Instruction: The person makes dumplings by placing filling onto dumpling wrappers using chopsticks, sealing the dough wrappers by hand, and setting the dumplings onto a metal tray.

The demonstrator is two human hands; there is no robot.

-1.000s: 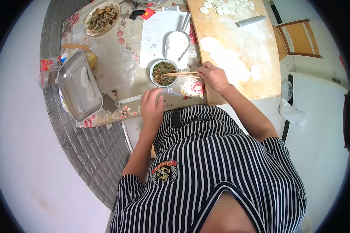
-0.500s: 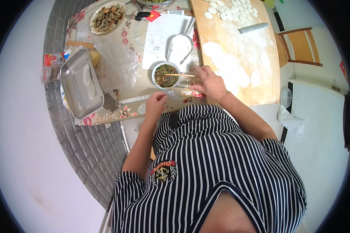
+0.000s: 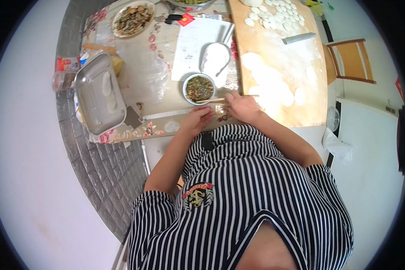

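My right hand [image 3: 242, 108] is closed around wooden chopsticks [image 3: 217, 99], which lie nearly level. Their left tips reach the lower rim of a white bowl [image 3: 184, 92], and the other ends point over the wooden board. A chopped green and brown filling [image 3: 200, 88] fills the bowl. Just below the bowl, my left hand [image 3: 200, 119] has its fingers pressed together, close to the right hand's fingertips; what they hold, if anything, is too small to tell. A scoop of white flour [image 3: 216, 56] rests on a paper sheet [image 3: 187, 51] above the bowl.
A floured wooden board [image 3: 317, 108] on the right bears several dough pieces [image 3: 281, 15], overexposed flat rounds and a grey rolling pin [image 3: 299, 38]. At left stand a metal tray [image 3: 89, 96] and a plate of food [image 3: 132, 19]. A chair [image 3: 353, 60] is at the upper right.
The chopsticks have moved from inside the filling to the bowl's lower rim. My left hand has moved right, towards my right hand, and its fingers have come together. The view has shifted slightly.
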